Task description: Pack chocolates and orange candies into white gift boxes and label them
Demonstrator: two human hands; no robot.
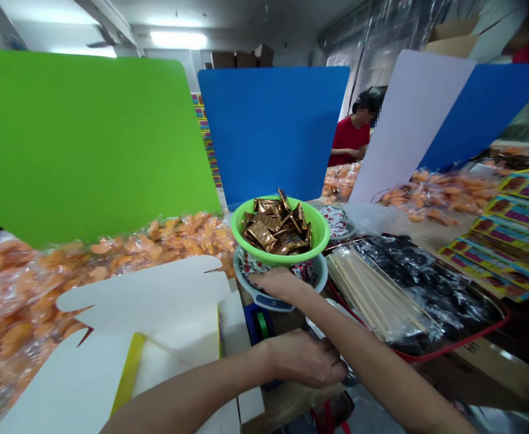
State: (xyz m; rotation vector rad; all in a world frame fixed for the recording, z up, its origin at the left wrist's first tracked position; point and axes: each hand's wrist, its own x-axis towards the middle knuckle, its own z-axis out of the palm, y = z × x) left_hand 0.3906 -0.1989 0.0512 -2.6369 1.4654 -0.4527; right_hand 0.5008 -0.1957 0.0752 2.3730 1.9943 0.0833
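Note:
My right hand (277, 283) reaches into the pale blue-grey bowl (269, 301), which holds small printed packets (307, 271). Its fingers are hidden among the packets. Just above sits a lime green bowl (321, 232) heaped with shiny brown-gold wrapped packets (269, 226). Below my right forearm, my left hand (307, 360) has its fingers curled down beside shiny silvery wrapping (350, 377); what they hold, if anything, is hidden. Under my left forearm stands an open white box (174, 301) with yellow edges and its flap raised.
Orange pieces in clear wrappers (111, 247) pile up at the left. A red-rimmed tray (454, 349) holds thin sticks (377, 289) and black wrapped items (427, 283). Printed yellow cartons (513, 235) lie at the right. Green (88, 144) and blue (273, 132) panels stand behind; a person (352, 135) sits beyond.

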